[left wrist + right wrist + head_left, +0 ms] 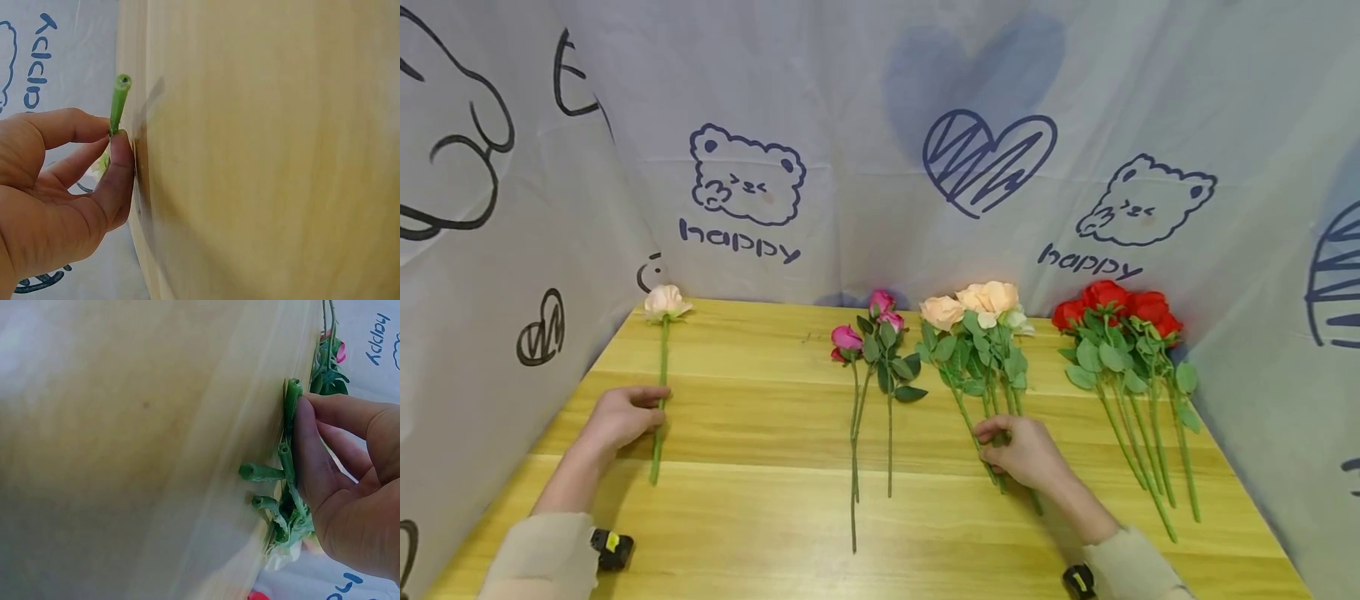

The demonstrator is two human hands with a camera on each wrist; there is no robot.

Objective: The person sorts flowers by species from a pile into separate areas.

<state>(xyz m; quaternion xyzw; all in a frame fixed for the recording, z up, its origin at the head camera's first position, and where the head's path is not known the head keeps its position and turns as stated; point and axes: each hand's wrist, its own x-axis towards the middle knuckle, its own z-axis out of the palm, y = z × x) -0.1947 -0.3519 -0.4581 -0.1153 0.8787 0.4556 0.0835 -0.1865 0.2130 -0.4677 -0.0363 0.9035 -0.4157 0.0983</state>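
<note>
On the left of the table, my left hand [625, 417] pinches the green stem of a pale pink rose [666, 302]; the cut stem end [122, 84] points toward the left wrist camera. My right hand [1022, 450] is at the lower stems of the peach roses [988, 297]. In the right wrist view, its thumb and forefinger pinch one green stem [292, 403], while several other stem ends [259, 472] lie beside it. A white bloom [1018, 321] sits partly hidden at the right of the peach ones.
Magenta roses [847, 337] with thin stems lie mid-table, left of the peach bunch. Red roses [1105, 296] with several stems lie at the right. A pale cloth [865, 167] with bear and heart drawings hangs behind and beside the wooden table [737, 533].
</note>
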